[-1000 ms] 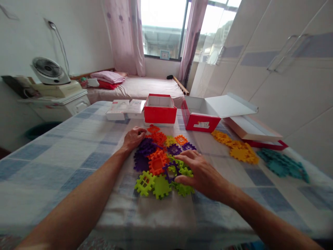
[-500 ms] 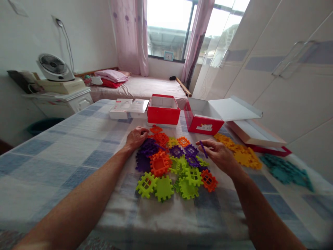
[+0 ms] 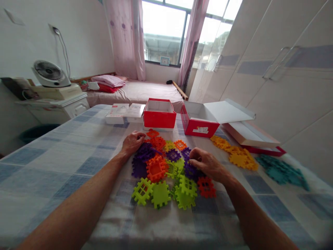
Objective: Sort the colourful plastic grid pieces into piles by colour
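A heap of notched plastic building tiles lies before me in several colours. My left hand point(image 3: 134, 141) rests curled at the heap's far left, beside the orange tiles point(image 3: 156, 143) and the stack of purple tiles point(image 3: 144, 152). What its fingers hold, if anything, is hidden. At the right side, my right hand point(image 3: 204, 161) has thumb and fingers pinched on a purple tile point(image 3: 191, 170) among others of that colour. An orange window tile point(image 3: 206, 187) lies just below this hand. Green tiles point(image 3: 160, 194) form the near edge.
Behind the heap stand a red box point(image 3: 159, 118) and an open red-and-white box point(image 3: 199, 126). White cartons point(image 3: 117, 113) are at the back left. Yellow tiles point(image 3: 240, 159) and teal tiles point(image 3: 282, 172) lie to the right, near a box lid point(image 3: 251, 133). A checked cloth point(image 3: 85, 165) covers the table.
My right hand has moved left and down onto the purple tiles, bringing the purple tile it held up edge-on. The left hand stays by the heap. The view has shifted slightly.
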Demonstrator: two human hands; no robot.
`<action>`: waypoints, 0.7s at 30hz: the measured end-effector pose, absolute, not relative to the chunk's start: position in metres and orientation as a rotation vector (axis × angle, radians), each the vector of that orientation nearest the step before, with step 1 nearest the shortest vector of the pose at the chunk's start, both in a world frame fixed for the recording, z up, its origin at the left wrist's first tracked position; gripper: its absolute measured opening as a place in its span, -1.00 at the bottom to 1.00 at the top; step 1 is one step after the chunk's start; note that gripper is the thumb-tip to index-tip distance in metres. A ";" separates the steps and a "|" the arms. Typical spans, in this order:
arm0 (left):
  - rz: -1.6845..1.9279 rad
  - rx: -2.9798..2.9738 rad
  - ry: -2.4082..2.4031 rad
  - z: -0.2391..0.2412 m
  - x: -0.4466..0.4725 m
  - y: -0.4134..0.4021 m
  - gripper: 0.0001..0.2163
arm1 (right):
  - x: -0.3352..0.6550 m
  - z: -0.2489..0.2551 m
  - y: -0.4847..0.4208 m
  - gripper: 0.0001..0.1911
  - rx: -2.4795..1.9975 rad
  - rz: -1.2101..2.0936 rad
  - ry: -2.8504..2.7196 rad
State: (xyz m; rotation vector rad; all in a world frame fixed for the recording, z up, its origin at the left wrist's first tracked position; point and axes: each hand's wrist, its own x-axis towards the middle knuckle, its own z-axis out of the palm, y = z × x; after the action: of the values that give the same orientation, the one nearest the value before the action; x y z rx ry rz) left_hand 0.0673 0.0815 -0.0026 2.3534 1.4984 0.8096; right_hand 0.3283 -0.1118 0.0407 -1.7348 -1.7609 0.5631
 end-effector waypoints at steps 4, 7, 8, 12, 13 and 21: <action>0.795 2.348 1.494 0.000 0.068 0.080 -0.66 | 0.340 0.047 -0.110 -0.81 -1.688 0.642 -1.579; 0.776 2.344 1.497 0.001 0.068 0.079 -0.66 | 0.343 0.050 -0.114 -0.70 -1.675 0.827 -1.667; 0.773 2.342 1.498 0.001 0.068 0.079 -0.66 | 0.342 0.050 -0.116 -0.66 -1.689 0.875 -1.726; 0.788 2.329 1.493 0.001 0.068 0.079 -0.67 | 0.334 0.049 -0.122 -0.69 -1.779 0.731 -1.969; 0.791 2.327 1.491 0.000 0.068 0.079 -0.67 | 0.332 0.049 -0.122 -0.74 -1.784 0.670 -2.009; 0.776 2.331 1.494 0.002 0.069 0.079 -0.67 | 0.329 0.045 -0.120 -0.86 -1.847 0.663 -1.931</action>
State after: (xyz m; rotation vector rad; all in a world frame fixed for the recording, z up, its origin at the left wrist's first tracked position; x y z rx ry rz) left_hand 0.0685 0.0786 0.0017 2.3306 1.4942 0.7758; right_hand 0.3293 -0.1205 0.0446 -1.8468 -1.9313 0.6628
